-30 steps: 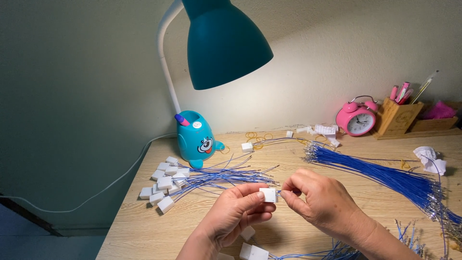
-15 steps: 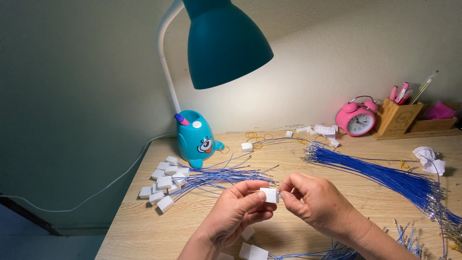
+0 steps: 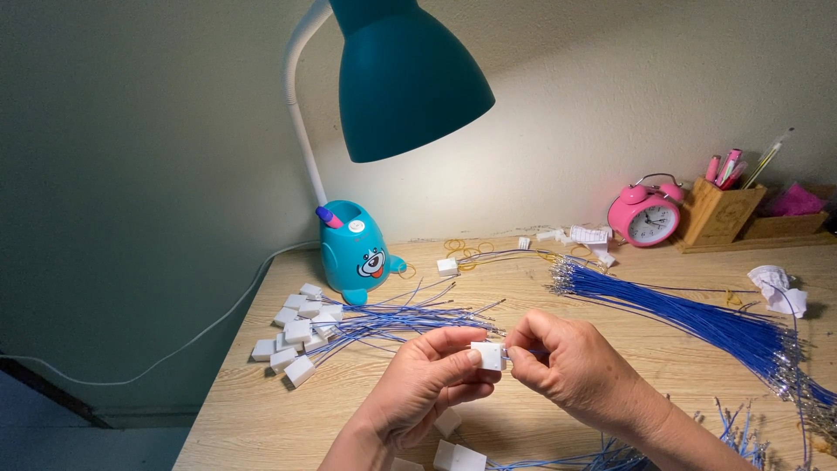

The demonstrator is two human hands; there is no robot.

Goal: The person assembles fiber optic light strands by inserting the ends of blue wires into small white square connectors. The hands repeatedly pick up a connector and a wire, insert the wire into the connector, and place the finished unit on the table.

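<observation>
My left hand (image 3: 418, 384) pinches a small white plastic connector (image 3: 487, 355) between thumb and fingers, above the wooden desk (image 3: 261, 410). My right hand (image 3: 571, 366) is closed on a thin blue wire at the connector's right side; the wire's end is hidden by my fingers. A pile of white connectors with blue wires attached (image 3: 305, 331) lies to the left. A long bundle of loose blue wires (image 3: 697, 318) stretches across the right of the desk.
A teal desk lamp (image 3: 405, 78) hangs overhead on a blue animal-shaped base (image 3: 356, 255). At the back right stand a pink alarm clock (image 3: 645, 214) and a wooden pen holder (image 3: 722, 209). Crumpled white paper (image 3: 778, 288) lies right. More white connectors (image 3: 458, 453) sit below my hands.
Both hands have stayed together around the connector, with only slight finger shifts; my right fingers have closed in nearer the connector.
</observation>
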